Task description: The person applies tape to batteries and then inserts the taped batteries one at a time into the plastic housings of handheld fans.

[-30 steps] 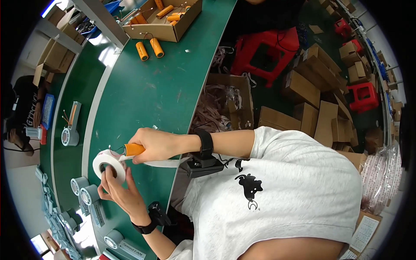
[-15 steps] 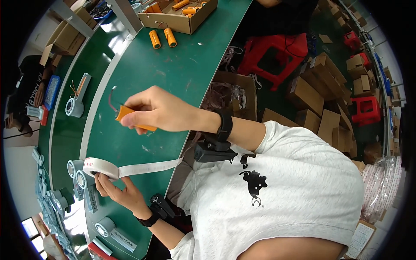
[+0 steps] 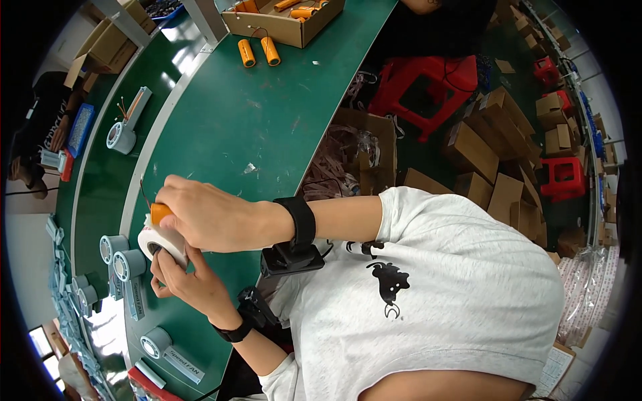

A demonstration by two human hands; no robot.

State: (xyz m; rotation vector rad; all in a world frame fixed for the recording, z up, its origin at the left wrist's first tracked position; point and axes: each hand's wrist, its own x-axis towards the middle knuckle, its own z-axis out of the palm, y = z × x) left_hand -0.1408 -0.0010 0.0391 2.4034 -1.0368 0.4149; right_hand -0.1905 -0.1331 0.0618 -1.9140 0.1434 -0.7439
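Observation:
My right hand point(image 3: 212, 215) is closed around an orange cylindrical battery point(image 3: 160, 213), whose thin wire sticks up past the fingers. The battery's end is close against the top of a white tape roll point(image 3: 151, 239); whether the two touch is hard to make out. My left hand point(image 3: 190, 287) grips that roll from below, with fingers in its core. The right hand covers most of the battery and part of the roll.
Two orange batteries point(image 3: 270, 51) stand near a cardboard box point(image 3: 294, 33) of more batteries at the far end of the green bench point(image 3: 221, 120). Several pale blue fans point(image 3: 156, 342) lie along the left side. A red stool point(image 3: 428, 87) and cartons point(image 3: 471, 147) are on the right.
My right hand has brought the battery down to the tape roll. The tape strip stretched out from the roll earlier is no longer in sight. The left hand still holds the roll.

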